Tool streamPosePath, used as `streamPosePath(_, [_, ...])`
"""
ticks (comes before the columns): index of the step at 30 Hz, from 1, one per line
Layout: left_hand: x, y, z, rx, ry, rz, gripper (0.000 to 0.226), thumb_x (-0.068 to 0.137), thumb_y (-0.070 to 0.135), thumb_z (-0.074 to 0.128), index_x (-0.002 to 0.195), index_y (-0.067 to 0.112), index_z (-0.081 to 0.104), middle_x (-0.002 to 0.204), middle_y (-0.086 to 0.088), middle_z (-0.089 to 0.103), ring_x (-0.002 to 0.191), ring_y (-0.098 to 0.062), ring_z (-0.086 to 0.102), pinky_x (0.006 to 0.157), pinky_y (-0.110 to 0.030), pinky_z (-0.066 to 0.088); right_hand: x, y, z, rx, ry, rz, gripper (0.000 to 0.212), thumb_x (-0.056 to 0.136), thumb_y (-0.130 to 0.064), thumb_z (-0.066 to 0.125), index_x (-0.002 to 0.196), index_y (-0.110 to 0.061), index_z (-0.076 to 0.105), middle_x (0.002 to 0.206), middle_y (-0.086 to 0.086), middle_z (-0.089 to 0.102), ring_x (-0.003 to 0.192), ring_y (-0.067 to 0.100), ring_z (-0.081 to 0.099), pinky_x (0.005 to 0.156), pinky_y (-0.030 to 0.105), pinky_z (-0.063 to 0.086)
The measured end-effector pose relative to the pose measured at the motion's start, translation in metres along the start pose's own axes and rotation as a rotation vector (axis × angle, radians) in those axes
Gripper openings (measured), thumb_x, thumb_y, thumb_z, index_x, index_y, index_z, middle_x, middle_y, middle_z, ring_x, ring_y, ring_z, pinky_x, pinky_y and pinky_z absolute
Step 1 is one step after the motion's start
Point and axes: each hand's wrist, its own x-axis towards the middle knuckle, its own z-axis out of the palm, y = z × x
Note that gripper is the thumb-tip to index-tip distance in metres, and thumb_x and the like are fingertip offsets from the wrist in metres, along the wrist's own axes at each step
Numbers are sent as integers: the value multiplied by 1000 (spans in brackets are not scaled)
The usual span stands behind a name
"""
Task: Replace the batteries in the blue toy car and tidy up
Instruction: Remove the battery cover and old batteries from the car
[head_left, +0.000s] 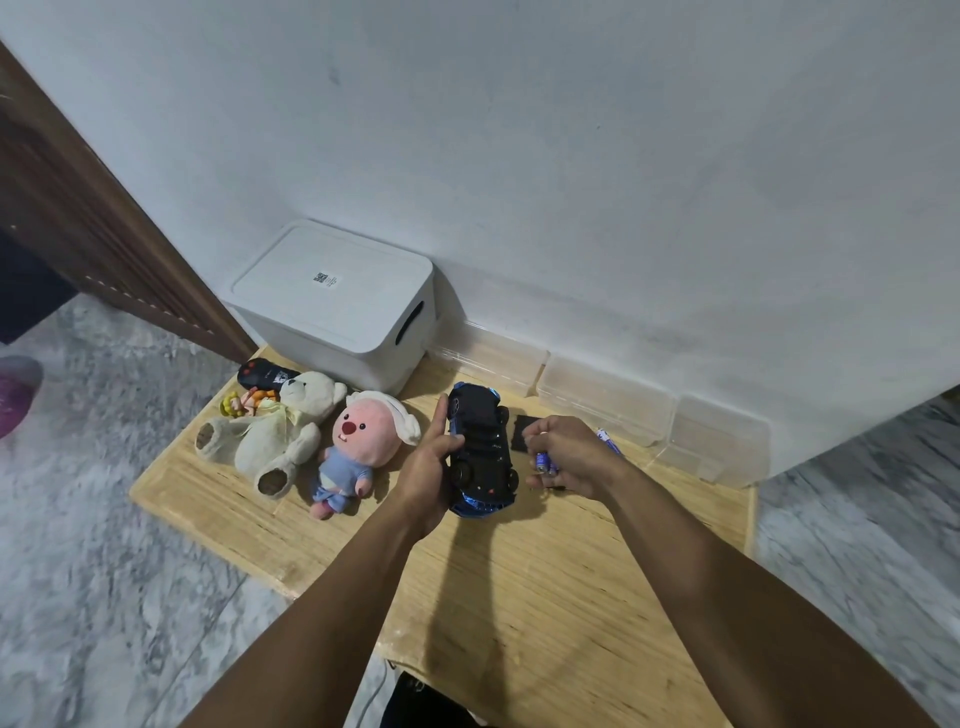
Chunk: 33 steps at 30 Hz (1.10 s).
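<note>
Both forearms reach over the table (519, 597). Left hand (426, 467) grips the upturned blue toy car (480, 449) by its side; rigid, glossy shell, likely slippery. Right hand (566, 454), just beside it, pinches small batteries (545, 461); light, prone to rolling.

Unreadable code label (327, 279) on white box (332, 312)

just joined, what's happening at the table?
A person is mid battery swap. The left hand holds the blue toy car upside down on the wooden table. The right hand pinches batteries beside the car. A black cover lies just past the car. Two plush toys lie to the left, a white box behind them.
</note>
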Motion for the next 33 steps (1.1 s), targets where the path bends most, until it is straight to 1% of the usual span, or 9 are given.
streamPosePath(5, [0, -1, -3, -2, 15, -3, 67, 95, 3, 35, 147, 46, 32, 136, -9, 59, 118, -35, 58, 92, -50, 52, 3, 5, -5, 3, 81, -26, 9, 94, -6, 57, 102, -4, 61, 96, 10, 57, 74, 19, 60, 70, 39, 60])
streamPosePath(8, [0, -1, -5, -6, 39, -17, 67, 95, 3, 35, 146, 47, 32, 136, -8, 59, 119, -36, 58, 95, -53, 50, 6, 7, -7, -59, 155, -45, 13, 95, -5, 56, 106, -3, 62, 95, 9, 59, 75, 21, 61, 62, 34, 59])
streamPosePath(10, [0, -2, -6, -3, 31, -20, 68, 95, 3, 36, 146, 48, 32, 139, -8, 56, 122, -37, 56, 99, -56, 47, 7, 8, -9, -81, 173, -46, 13, 94, -5, 57, 107, -4, 62, 99, 11, 60, 74, 21, 62, 58, 32, 57])
streamPosePath(15, [-2, 0, -3, -17, 29, -18, 67, 97, 3, 33, 148, 46, 30, 136, -6, 59, 122, -36, 57, 100, -56, 46, 9, 8, -12, -20, 141, 13, 17, 94, -3, 56, 109, -9, 59, 105, 12, 59, 76, 22, 64, 58, 33, 57])
streamPosePath(19, [-2, 2, 0, -18, 24, -11, 66, 98, 3, 33, 148, 45, 29, 132, -3, 61, 120, -35, 57, 96, -52, 50, 9, 9, -13, -6, 127, 35, 23, 93, 1, 55, 111, -13, 55, 110, 13, 58, 86, 24, 66, 59, 33, 57])
streamPosePath(21, [-3, 2, 0, -8, 20, -5, 65, 98, 3, 33, 147, 45, 31, 129, -2, 62, 119, -34, 58, 94, -50, 51, 9, 10, -14, -10, 126, 34, 24, 94, 1, 54, 113, -13, 55, 111, 13, 59, 91, 26, 66, 60, 34, 57])
streamPosePath(25, [-1, 0, 0, -7, 12, 8, 67, 95, 1, 33, 147, 43, 33, 136, -5, 59, 121, -34, 57, 93, -48, 52, 8, 10, -14, -10, 113, 22, 23, 95, 1, 50, 116, -8, 55, 105, 14, 63, 88, 26, 67, 61, 34, 58])
streamPosePath(29, [3, -2, -1, -1, 22, -4, 68, 95, 2, 34, 148, 44, 31, 139, -6, 57, 121, -35, 57, 97, -54, 49, 8, 10, -13, -6, 106, 10, 21, 96, 0, 50, 115, -5, 57, 103, 15, 64, 88, 27, 68, 65, 36, 59])
streamPosePath(33, [4, -4, -4, 18, 24, -16, 68, 95, 3, 36, 148, 45, 29, 141, -5, 55, 122, -34, 58, 99, -56, 47, 6, 9, -13, 0, 104, 1, 20, 97, 0, 47, 112, -8, 59, 106, 15, 64, 88, 25, 68, 69, 37, 60])
